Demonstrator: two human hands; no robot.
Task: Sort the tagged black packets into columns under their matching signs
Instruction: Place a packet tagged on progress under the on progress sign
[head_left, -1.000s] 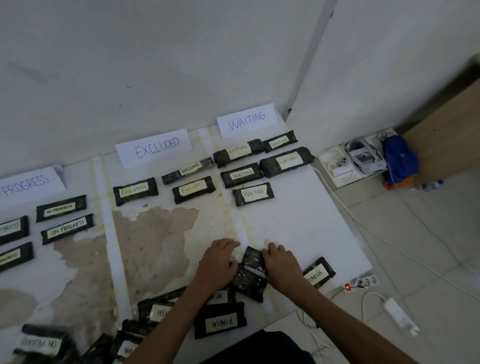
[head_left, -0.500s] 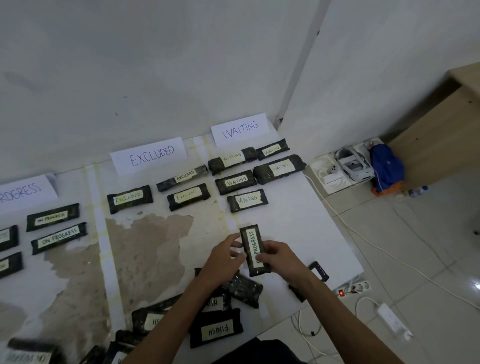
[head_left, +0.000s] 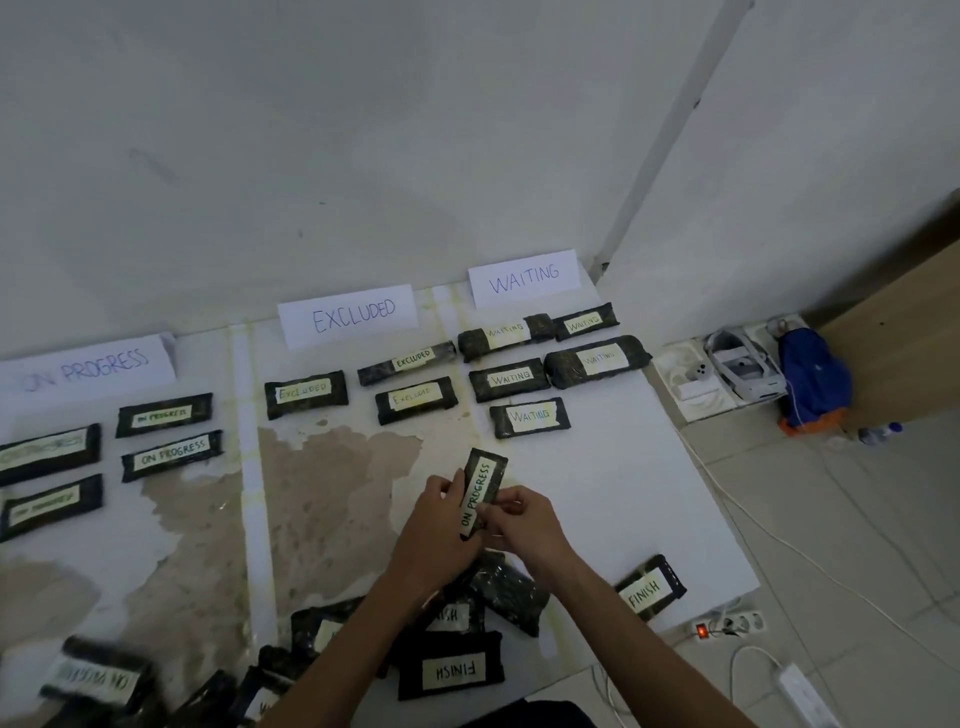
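Observation:
I hold a black packet tagged ON PROGRESS (head_left: 480, 488) upright above the white board (head_left: 623, 467). My left hand (head_left: 434, 525) grips its left edge and my right hand (head_left: 522, 525) pinches its lower right edge. Three paper signs stand at the wall: ON PROGRESS (head_left: 91, 366), EXCLUDED (head_left: 349, 314), WAITING (head_left: 523, 276). Sorted packets lie under each sign. A pile of unsorted packets (head_left: 457, 670), some tagged FINISH, lies near me, partly hidden by my arms. One FINISH packet (head_left: 649, 587) lies alone at the right.
A power strip (head_left: 727, 623) with a red light and white cables lie on the tiled floor at the right. A white headset (head_left: 740, 364) and a blue bag (head_left: 810, 379) sit by the wall. A wooden panel (head_left: 904, 322) stands at the far right.
Both hands picked a packet out of the pile, lifted it and turned it tag up. Its ON PROGRESS tag now faces me.

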